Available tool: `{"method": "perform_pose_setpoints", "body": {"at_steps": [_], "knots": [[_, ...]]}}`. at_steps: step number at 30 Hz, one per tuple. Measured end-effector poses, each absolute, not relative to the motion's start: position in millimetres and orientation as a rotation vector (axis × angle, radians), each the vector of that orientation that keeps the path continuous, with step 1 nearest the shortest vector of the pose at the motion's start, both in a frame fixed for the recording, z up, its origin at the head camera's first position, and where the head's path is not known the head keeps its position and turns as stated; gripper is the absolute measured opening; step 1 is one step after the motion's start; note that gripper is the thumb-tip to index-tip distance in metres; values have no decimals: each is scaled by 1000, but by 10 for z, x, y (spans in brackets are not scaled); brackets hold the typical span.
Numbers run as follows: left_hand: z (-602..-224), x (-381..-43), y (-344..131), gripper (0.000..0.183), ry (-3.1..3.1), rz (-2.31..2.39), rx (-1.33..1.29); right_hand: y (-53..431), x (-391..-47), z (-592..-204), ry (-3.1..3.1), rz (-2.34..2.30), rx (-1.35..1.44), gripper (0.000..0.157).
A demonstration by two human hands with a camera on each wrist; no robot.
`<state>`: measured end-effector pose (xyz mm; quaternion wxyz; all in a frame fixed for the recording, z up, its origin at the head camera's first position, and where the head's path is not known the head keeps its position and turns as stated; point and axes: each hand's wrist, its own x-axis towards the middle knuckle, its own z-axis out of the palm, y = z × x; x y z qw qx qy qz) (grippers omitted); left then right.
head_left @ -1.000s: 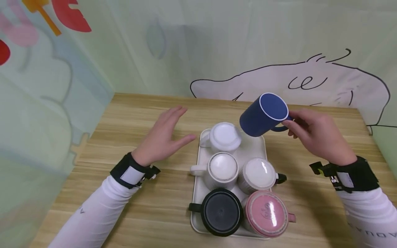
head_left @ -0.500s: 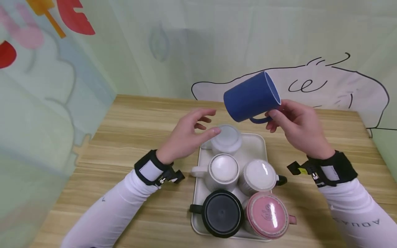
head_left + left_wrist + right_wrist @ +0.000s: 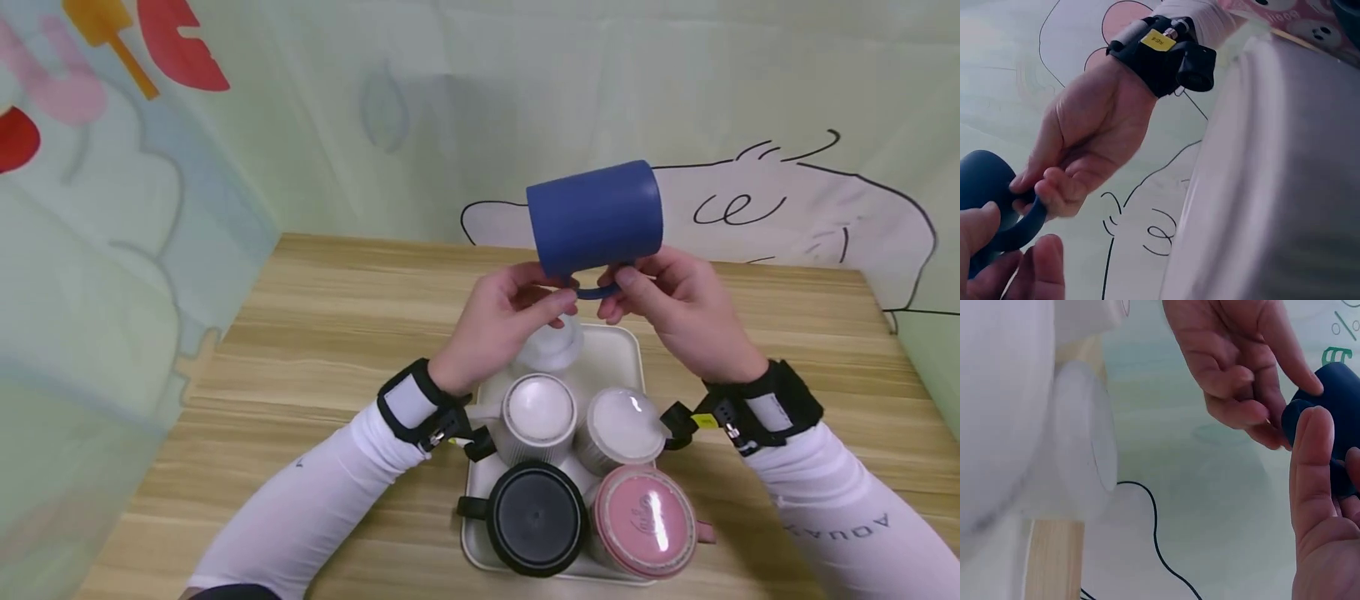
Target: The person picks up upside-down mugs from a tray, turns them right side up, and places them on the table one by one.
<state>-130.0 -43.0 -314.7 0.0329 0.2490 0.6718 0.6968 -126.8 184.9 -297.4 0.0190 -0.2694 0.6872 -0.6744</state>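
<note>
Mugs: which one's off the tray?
The blue mug, held up sideways by the left hand and right hand; the other mugs sit upside down on the tray.

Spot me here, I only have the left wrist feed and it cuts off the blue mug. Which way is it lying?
Observer: The head view shows the blue mug turned on its side, its length running roughly left to right.
Operator: Copy. Scrap of pink in my top right corner, part of what?
Observer: Probably the pink mug; the head view has it standing bottom up at the near right corner of a pale tray.
</note>
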Motion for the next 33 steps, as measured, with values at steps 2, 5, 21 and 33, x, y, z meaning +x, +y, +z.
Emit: {"method": "perform_pose_setpoints", "body": {"at_steps": [2,5,21,33], "knots": [[-3147,-1303,-403,20,2025,2197,740,1806,-1271,-2991,2073,-2123,-830,18],[-3152,-1305,-382,19,1994,2269,706,1756,-1272,-3019,2009,-2152,-821,19],[-3176,-1360,-649,16,2124,2337,735,1875,-1273,-3038,2161,-1950,-819,37],[-3165,-1417,-1062,16,2311,2323,687,2259,-1196,-3028,2389,-1903,-735,38]]}}
